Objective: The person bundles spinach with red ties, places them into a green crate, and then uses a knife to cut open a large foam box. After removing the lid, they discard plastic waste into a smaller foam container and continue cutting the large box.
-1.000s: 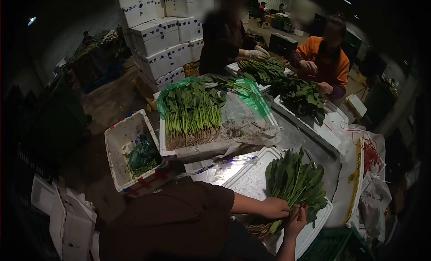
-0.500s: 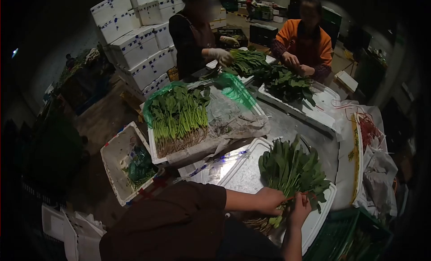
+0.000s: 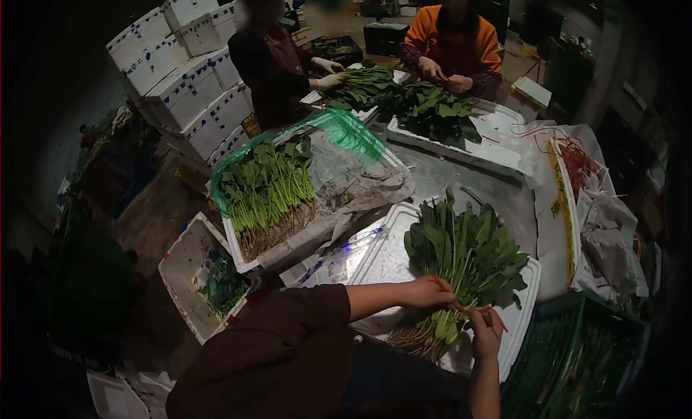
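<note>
A bunch of leafy greens (image 3: 467,246) with long stems and brown roots lies on a white foam tray (image 3: 386,257) in front of me. A thin red tie (image 3: 459,306) crosses its stems just below the leaves. My left hand (image 3: 427,292) is closed in a pinch on one part of the tie, left of the stems. On the right side, my right hand (image 3: 487,329) pinches the tie too, with an end sticking out past the fingers. The back of the stems is hidden.
More rooted greens (image 3: 267,192) stand in a foam box with green plastic, at left. Two people handle greens (image 3: 432,109) across the metal table (image 3: 497,210). Red ties (image 3: 577,163) fill a box at right, above a green crate (image 3: 584,347). White boxes (image 3: 194,94) are stacked behind.
My hands have drawn further apart, the left rising off the stems, and the tie shows between them. The gloved person's hands have come closer together over the greens. The whole view has shifted.
</note>
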Action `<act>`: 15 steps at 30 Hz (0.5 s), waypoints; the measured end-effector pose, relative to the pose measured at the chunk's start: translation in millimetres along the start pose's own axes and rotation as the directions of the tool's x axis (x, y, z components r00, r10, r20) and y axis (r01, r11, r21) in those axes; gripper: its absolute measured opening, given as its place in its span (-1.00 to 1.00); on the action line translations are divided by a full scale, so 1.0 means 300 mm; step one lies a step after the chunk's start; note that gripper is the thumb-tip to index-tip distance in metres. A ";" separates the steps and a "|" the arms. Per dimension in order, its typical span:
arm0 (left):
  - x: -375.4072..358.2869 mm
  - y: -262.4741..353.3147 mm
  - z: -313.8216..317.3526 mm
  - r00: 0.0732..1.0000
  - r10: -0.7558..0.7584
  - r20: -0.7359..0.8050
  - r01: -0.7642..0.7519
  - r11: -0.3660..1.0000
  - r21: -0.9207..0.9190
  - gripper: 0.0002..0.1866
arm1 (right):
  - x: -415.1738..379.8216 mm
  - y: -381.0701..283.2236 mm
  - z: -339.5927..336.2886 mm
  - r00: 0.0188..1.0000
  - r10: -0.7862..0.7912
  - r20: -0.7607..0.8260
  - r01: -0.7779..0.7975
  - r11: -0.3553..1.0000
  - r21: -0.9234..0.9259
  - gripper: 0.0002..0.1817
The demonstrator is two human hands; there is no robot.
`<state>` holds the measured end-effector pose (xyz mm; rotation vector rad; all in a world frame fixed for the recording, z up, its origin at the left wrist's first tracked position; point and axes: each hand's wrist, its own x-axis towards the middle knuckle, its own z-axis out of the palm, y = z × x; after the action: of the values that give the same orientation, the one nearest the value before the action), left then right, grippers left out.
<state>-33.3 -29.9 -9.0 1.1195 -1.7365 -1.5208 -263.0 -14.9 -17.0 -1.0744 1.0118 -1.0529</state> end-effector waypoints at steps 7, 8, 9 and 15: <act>0.006 0.002 -0.017 0.989 -0.143 0.031 0.146 0.981 -0.127 -0.80 | -0.046 -0.078 -0.002 0.825 -0.284 0.488 0.549 0.602 -0.579 -0.92; 0.004 0.002 -0.016 0.996 -0.089 0.007 0.089 0.993 -0.071 -0.83 | -0.041 -0.096 -0.006 0.817 -0.212 0.536 0.532 0.633 -0.562 -0.84; 0.001 0.015 -0.015 0.996 -0.088 0.032 0.090 0.994 -0.065 -0.83 | -0.034 -0.117 -0.007 0.801 -0.141 0.582 0.513 0.663 -0.545 -0.75; 0.003 0.074 0.024 0.709 0.679 0.191 -0.465 0.246 0.850 -0.85 | 0.087 -0.111 -0.003 0.940 0.169 0.297 -0.150 0.985 -0.087 -0.74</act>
<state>-44.5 -27.0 11.1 0.7759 -2.4230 0.0659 -263.9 -45.3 12.3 -1.1450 0.8707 -0.7018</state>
